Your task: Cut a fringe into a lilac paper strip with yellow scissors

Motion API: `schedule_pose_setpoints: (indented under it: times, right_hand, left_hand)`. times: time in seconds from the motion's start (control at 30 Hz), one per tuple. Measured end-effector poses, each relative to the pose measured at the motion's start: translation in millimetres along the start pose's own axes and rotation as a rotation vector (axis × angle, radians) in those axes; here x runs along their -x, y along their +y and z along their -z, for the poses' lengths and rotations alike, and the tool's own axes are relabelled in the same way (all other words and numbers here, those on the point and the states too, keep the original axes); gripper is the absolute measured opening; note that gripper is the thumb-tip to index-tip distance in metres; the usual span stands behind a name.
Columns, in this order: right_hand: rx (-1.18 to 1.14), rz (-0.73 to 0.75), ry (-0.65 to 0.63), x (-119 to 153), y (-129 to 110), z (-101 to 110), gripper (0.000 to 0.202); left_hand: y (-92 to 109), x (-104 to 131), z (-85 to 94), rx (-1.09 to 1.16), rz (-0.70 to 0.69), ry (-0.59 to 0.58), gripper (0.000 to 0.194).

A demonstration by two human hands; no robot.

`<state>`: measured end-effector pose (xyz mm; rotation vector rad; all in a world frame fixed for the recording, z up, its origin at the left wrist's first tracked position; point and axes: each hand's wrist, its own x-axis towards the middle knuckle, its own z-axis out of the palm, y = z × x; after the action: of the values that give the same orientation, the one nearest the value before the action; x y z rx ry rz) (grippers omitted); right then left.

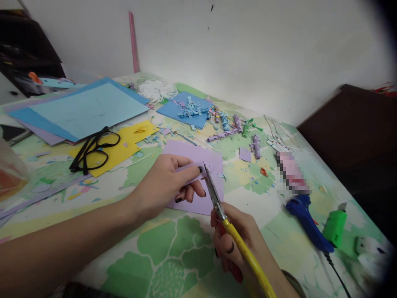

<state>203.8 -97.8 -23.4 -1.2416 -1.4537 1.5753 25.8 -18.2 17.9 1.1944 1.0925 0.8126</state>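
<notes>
Head view: the left hand (169,178) pinches a narrow purple paper strip (185,166) between thumb and fingers. The right hand (237,236) is closed around the handles of the scissors (245,250), whose blades (212,192) point away from the person and meet the strip's end. Hazard: the left thumb lies just beside the blade tips; a slipped grip or overlong stroke could nick it. Thin paper may also bend between the blades, leaving a ragged or slanted cut. Beneath the left hand, a purple sheet (182,150) lies on the bench (124,275); a dipped blade could catch it. To the right, a green cutter (335,227) appears to have its blade out beside a blue glue gun (310,225); a sweeping right forearm could snag the cord (336,273) or touch that blade. Whether the gun is hot cannot be told.
</notes>
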Motion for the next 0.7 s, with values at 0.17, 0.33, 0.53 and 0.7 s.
schedule_pose_setpoints:
  times: [0.17,0.33,0.53,0.7]
  right_hand:
    - [0.037,0.022,-0.028,0,0,2,0.058]
    - [0.005,0.06,-0.031,1,-3,2,0.056]
    - [0.107,0.07,0.05,1,-6,6,0.046]
    - [0.213,0.071,0.116,0,-8,11,0.038]
  left_hand:
    - [-1,0,0.4,0.03,0.007,-0.015,0.028]
    - [-2,-1,-0.7,0.058,0.017,-0.011,0.025]
    - [-5,1,1.2,0.06,-0.013,-0.058,0.029]
    - [-6,1,4.8,0.023,-0.037,-0.088,0.029]
